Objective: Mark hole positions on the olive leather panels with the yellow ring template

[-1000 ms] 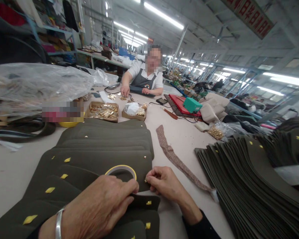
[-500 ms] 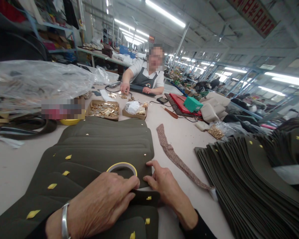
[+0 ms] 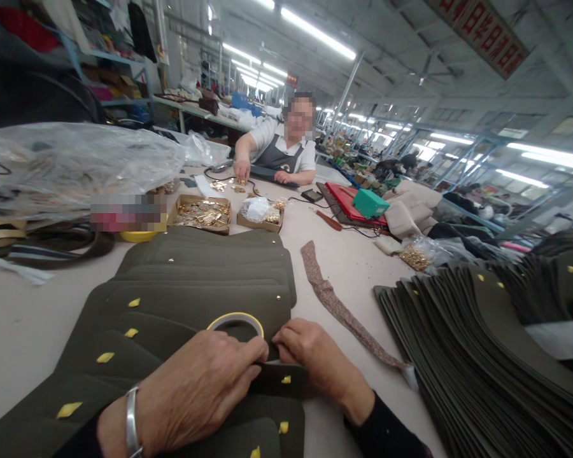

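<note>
My left hand (image 3: 200, 381), with a silver bangle at the wrist, holds a roll of yellow tape (image 3: 235, 316) between thumb and fingers. The roll stands over overlapping dark olive panels (image 3: 186, 305). My right hand (image 3: 315, 356) is closed in a pinch at the right edge of a panel, just right of the roll; its fingertips hide whatever is between them. Small yellow tape pieces (image 3: 105, 357) dot the panels to the left and below my hands. A small gold stud (image 3: 278, 298) shows on a panel above my right hand.
Across the table a co-worker (image 3: 279, 149) handles gold pieces. Boxes of gold hardware (image 3: 203, 213) stand beyond the panels. A brown speckled strip (image 3: 344, 312) lies right of my hands, beside a large stack of olive panels (image 3: 463, 356). A plastic bag (image 3: 76, 159) bulges at the left.
My right hand let go of the panel edge where a gold stud showed, opened its fingers, then closed them there again. My left hand stays on the tape roll, barely shifting.
</note>
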{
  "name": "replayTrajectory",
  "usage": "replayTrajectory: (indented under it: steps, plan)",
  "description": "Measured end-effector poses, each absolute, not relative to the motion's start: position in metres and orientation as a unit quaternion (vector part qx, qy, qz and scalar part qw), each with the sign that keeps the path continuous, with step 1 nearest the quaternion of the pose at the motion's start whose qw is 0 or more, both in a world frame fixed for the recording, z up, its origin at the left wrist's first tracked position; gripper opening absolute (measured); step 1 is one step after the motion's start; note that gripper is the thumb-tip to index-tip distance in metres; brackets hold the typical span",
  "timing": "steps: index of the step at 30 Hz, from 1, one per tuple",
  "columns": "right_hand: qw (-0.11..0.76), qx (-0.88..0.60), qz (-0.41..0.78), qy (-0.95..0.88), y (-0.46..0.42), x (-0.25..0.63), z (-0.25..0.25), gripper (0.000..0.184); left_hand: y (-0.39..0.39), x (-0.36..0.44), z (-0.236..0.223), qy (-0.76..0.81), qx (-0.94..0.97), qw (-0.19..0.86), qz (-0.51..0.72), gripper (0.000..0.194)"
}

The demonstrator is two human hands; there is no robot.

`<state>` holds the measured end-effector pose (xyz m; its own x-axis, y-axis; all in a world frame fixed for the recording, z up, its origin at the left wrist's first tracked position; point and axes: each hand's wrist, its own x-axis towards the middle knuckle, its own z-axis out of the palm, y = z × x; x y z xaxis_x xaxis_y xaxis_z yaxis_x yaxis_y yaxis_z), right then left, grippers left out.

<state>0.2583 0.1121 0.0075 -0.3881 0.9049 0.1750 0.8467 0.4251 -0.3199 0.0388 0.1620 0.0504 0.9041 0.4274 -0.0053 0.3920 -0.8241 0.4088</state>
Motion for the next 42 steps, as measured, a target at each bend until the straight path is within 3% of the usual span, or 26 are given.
replayTrajectory:
  steps: [6,14,17,20,24,27,34,39,42]
  plan:
    - [0.096,-0.653,0.14,-0.738,0.128,0.245,0.017,0.02,0.166,0.042,0.043,0.242,0.945,0.206,0.075,0.022]
    - [0.115,-0.672,0.288,-0.672,0.116,0.24,0.027,0.02,0.182,0.036,0.018,0.303,0.915,0.184,0.195,0.025]
    - [0.208,-0.623,0.282,-0.7,0.115,0.247,0.028,0.021,0.182,0.033,0.021,0.292,0.899,0.179,0.273,0.024]
    - [0.389,-0.642,0.248,-0.612,0.115,0.253,0.028,0.023,0.175,0.034,0.03,0.256,0.889,0.211,0.315,0.024]
    - [0.468,-0.574,0.21,-0.638,0.111,0.247,0.035,0.016,0.168,0.036,0.04,0.27,0.893,0.215,0.289,0.047]
    - [0.47,-0.508,0.177,-0.699,0.109,0.234,0.04,0.018,0.169,0.036,0.037,0.264,0.901,0.209,0.273,0.057]
    - [0.436,-0.489,0.113,-0.747,0.11,0.223,0.03,0.014,0.169,0.038,0.026,0.238,0.916,0.165,0.277,0.053]
    - [0.423,-0.504,0.082,-0.748,0.11,0.22,0.023,0.016,0.167,0.04,0.026,0.233,0.922,0.14,0.276,0.046]
    - [0.42,-0.525,0.047,-0.739,0.109,0.219,0.019,0.016,0.165,0.04,0.025,0.242,0.922,0.137,0.271,0.032]
